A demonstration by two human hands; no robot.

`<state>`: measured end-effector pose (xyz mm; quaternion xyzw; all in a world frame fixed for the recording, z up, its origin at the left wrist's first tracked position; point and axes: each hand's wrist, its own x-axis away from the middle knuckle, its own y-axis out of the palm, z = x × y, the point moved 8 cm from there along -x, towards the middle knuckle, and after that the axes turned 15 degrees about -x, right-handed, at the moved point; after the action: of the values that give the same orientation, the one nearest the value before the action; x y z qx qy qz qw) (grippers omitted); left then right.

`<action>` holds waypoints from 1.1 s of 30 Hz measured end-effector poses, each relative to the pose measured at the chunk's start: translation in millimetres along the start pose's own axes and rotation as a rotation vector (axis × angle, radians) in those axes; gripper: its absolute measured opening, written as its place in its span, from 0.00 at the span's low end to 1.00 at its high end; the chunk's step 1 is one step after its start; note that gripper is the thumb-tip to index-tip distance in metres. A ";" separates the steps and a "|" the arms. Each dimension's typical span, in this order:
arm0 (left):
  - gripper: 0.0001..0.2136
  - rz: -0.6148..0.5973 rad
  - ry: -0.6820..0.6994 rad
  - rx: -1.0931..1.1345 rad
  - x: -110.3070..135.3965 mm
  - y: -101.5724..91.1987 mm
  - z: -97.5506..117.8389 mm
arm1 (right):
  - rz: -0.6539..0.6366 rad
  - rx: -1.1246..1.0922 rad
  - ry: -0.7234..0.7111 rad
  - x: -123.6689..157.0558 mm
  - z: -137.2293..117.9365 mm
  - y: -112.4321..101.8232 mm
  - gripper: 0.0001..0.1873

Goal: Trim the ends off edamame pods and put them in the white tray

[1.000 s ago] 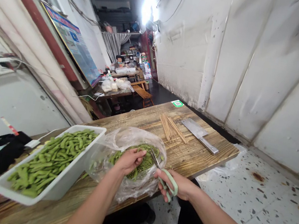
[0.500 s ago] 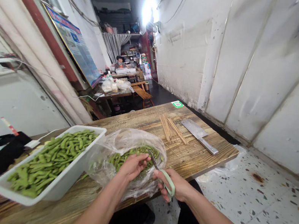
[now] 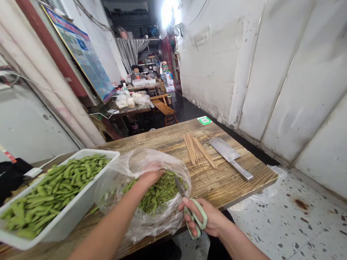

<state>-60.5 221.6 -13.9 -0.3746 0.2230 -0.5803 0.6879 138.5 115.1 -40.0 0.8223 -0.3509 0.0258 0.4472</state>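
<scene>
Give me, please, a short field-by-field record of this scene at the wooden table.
Left hand: left hand reaches into the plastic bag, onto the green pods
Right hand: right hand grips green-handled scissors, blades pointing into the bag
Tray: white tray left of the bag, holding more pods
Further back: bamboo skewers and a cleaver, lying apart
Surface: wooden table
</scene>
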 end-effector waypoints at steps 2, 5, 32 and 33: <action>0.08 0.004 -0.006 -0.126 -7.9 1.9 3.4 | 0.001 0.002 -0.008 -0.3 -0.2 -1.1 0.19; 0.09 -0.004 0.003 -0.249 -10.8 2.8 10.1 | 0.008 0.018 -0.021 0.5 -0.4 -2.6 0.20; 0.21 -0.407 -0.138 0.476 86.4 22.5 10.5 | 0.059 0.296 -0.114 0.8 0.9 15.0 0.25; 0.22 -0.380 -0.154 0.532 85.1 21.2 9.7 | 0.046 0.279 -0.120 1.3 0.5 15.6 0.25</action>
<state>-20.6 142.9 -13.4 -0.2595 -0.0629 -0.7061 0.6558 130.0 108.5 -28.6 0.8683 -0.3885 0.0353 0.3064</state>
